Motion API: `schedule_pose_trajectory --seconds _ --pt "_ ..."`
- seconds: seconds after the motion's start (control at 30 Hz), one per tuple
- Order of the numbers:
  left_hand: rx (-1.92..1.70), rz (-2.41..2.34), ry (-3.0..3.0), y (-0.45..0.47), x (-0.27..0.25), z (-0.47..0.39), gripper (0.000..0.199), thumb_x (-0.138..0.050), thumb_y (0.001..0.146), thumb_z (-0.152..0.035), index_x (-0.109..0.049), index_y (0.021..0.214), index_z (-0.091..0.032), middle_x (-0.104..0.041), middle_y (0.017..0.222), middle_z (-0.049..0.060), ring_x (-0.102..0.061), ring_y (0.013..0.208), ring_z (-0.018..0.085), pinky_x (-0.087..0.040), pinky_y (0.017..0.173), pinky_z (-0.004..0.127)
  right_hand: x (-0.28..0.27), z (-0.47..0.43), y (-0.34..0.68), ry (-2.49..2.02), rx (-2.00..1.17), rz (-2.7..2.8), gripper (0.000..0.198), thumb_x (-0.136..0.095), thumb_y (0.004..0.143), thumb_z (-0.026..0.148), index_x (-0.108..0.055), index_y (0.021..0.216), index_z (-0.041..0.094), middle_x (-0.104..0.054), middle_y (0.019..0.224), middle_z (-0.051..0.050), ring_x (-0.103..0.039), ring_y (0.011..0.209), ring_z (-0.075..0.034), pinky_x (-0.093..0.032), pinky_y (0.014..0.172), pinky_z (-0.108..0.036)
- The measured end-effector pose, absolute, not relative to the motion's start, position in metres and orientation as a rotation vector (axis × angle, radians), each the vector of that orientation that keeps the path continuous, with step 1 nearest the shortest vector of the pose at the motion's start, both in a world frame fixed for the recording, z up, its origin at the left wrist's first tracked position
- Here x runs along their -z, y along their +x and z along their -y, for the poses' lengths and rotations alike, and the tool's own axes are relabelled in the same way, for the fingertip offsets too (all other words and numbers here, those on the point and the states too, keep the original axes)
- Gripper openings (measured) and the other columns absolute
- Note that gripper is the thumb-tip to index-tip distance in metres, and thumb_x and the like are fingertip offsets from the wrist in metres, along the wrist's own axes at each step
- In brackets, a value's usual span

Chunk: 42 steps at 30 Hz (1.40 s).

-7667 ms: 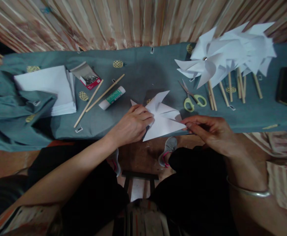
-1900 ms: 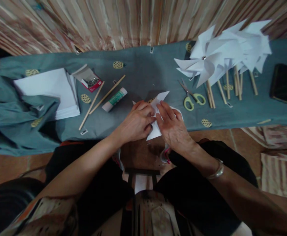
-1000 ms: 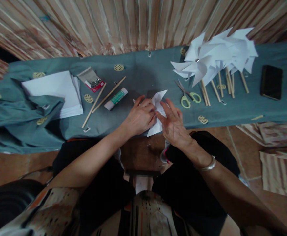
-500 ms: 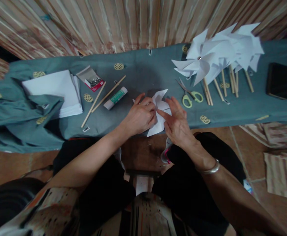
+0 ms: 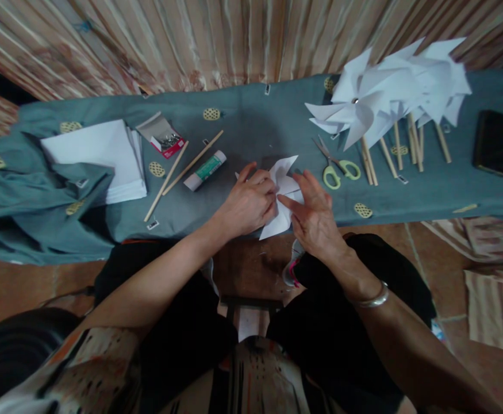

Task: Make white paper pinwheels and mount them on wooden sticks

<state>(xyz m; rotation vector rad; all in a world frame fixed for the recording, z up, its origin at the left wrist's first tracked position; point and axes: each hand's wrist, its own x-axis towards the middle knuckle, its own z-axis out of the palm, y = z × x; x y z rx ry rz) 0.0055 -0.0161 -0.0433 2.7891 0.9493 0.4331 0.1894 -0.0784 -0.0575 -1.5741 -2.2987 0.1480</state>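
A white paper pinwheel, without a stick, lies at the near edge of the cloth-covered table. My left hand covers its left side, with the fingers curled down onto the folded paper. From the right, my right hand grips the pinwheel; its index finger presses the middle, where the blades meet, and other fingers rest along the right blade. The thumb of my left hand and the paper under that palm are hidden. Just right of my hands lie scissors with green handles, blades apart. A glue stick lies to the left.
Two wooden sticks lie beside an open red and white box of metal pins. A stack of white paper sits at the left, partly under bunched cloth. Finished pinwheels on sticks overlap at the right, near a dark phone.
The view has shifted slightly, so things on the table appear a little further right. Both hands keep nearly the same hold on the paper pinwheel.
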Motion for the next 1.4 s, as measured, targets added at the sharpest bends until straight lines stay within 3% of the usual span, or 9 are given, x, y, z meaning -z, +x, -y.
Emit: schedule_pose_trajectory --seconds 0.2,0.4,0.67,0.9,1.03,1.2,1.4 --pt "-0.464 -0.950 2.744 0.005 0.046 0.017 0.031 -0.044 0.092 -0.022 -0.074 0.089 -0.014 -0.067 0.095 0.010 -0.053 0.110 0.027 -0.028 0.113 0.055 0.062 0.076 0.188 -1.556 -0.154 2.291 0.049 -0.039 0.092 0.016 -0.052 0.137 0.029 -0.035 0.154 -0.005 -0.022 0.146 -0.033 -0.035 0.106 -0.054" --pt "-0.625 -0.971 2.627 -0.002 0.049 0.019 0.028 -0.047 0.091 -0.025 -0.071 0.103 -0.016 -0.067 0.102 0.010 -0.052 0.110 0.027 -0.036 0.106 0.052 0.058 0.076 0.183 -1.584 -0.130 2.312 0.036 -0.038 0.093 0.014 -0.064 0.117 0.021 -0.035 0.154 -0.010 -0.021 0.146 -0.032 -0.033 0.105 -0.053" --pt "-0.818 -1.200 2.342 -0.034 0.037 0.026 0.034 -0.051 0.089 -0.028 -0.064 0.117 -0.015 -0.064 0.114 0.011 -0.057 0.107 0.025 -0.045 0.097 0.043 0.064 0.071 0.185 -1.500 -0.207 2.284 0.034 -0.038 0.093 0.016 -0.065 0.115 0.021 -0.043 0.150 -0.008 -0.021 0.147 -0.029 -0.026 0.110 -0.056" --pt "-0.813 -1.277 1.588 -0.051 0.050 0.039 0.047 -0.060 0.082 -0.030 -0.059 0.126 -0.014 -0.070 0.101 0.009 -0.068 0.078 0.019 -0.055 0.074 0.034 0.058 0.068 0.191 -1.469 -0.266 2.370 0.042 -0.047 0.081 0.013 -0.064 0.119 0.021 -0.036 0.155 -0.009 -0.019 0.147 -0.032 -0.024 0.111 -0.058" --pt "-0.858 -1.110 1.152 -0.045 0.059 0.043 0.052 -0.073 0.073 -0.026 -0.059 0.122 -0.014 -0.073 0.090 0.005 -0.071 0.080 0.020 -0.055 0.078 0.034 0.050 0.065 0.197 -1.488 -0.306 2.444 0.050 -0.053 0.074 0.013 -0.063 0.122 0.020 -0.031 0.157 -0.010 -0.018 0.147 -0.036 -0.023 0.111 -0.059" --pt "-0.896 -0.985 0.834 -0.030 0.056 0.049 0.065 -0.080 0.067 -0.019 -0.054 0.126 -0.018 -0.075 0.093 0.006 -0.071 0.094 0.022 -0.054 0.087 0.037 0.046 0.066 0.200 -1.485 -0.332 2.464 0.054 -0.059 0.072 0.017 -0.061 0.126 0.018 -0.031 0.157 -0.013 -0.019 0.147 -0.037 -0.023 0.112 -0.059" --pt "-0.965 -0.983 0.667 -0.013 0.038 0.058 0.096 -0.074 0.071 -0.010 -0.021 0.150 -0.025 -0.075 0.094 0.002 -0.071 0.093 0.018 -0.049 0.098 0.042 0.048 0.067 0.197 -1.487 -0.316 2.409 0.044 -0.060 0.078 0.022 -0.064 0.122 0.019 -0.034 0.155 -0.013 -0.021 0.146 -0.037 -0.022 0.112 -0.059"
